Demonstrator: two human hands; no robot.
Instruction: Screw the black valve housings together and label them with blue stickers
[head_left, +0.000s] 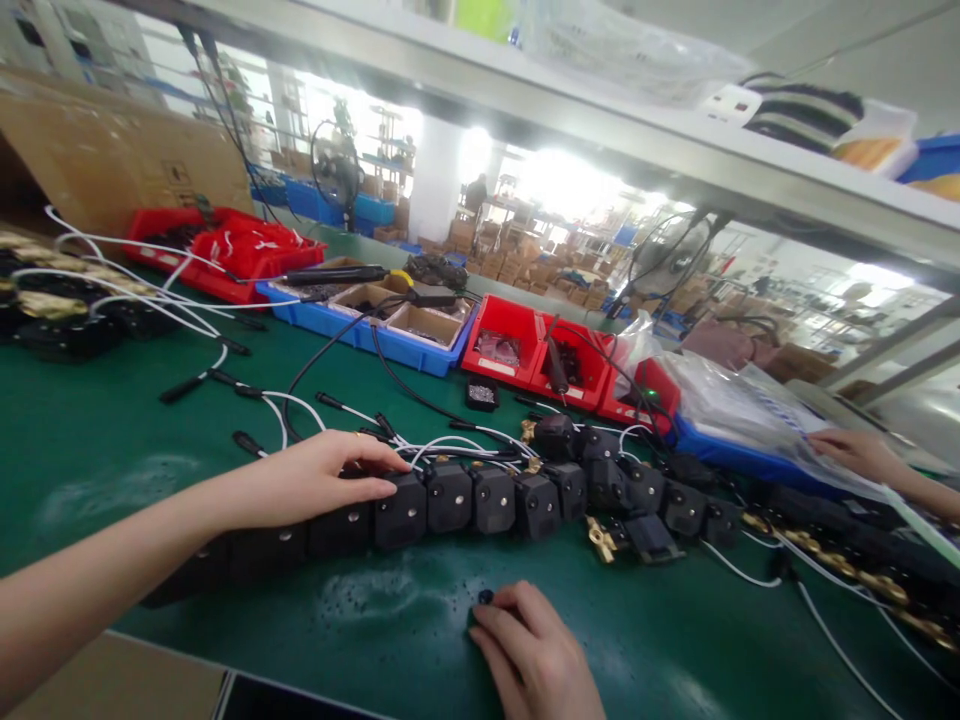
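Observation:
A row of black box-shaped housings (448, 497), with small screws on their faces, runs across the bench. My left hand (330, 478) reaches over the row from the left. Its thumb lies at the front face of one black housing (401, 515), and its fingers bend over the top edge, closed about it. Lower down, my right hand (536, 645) is close to the bench top. Thumb and forefinger pinch a small dark round part (486, 597), too small to name. White cables with black plugs (450, 450) lie behind the row.
Red bins (501, 340) and a blue divided tray (420, 355) line the back of the green bench (337, 610). A small black box of screws (481, 393) sits before them. Brass-fitted units (847, 560) lie right, near another person's hand (862, 455). A shelf (570, 110) hangs overhead.

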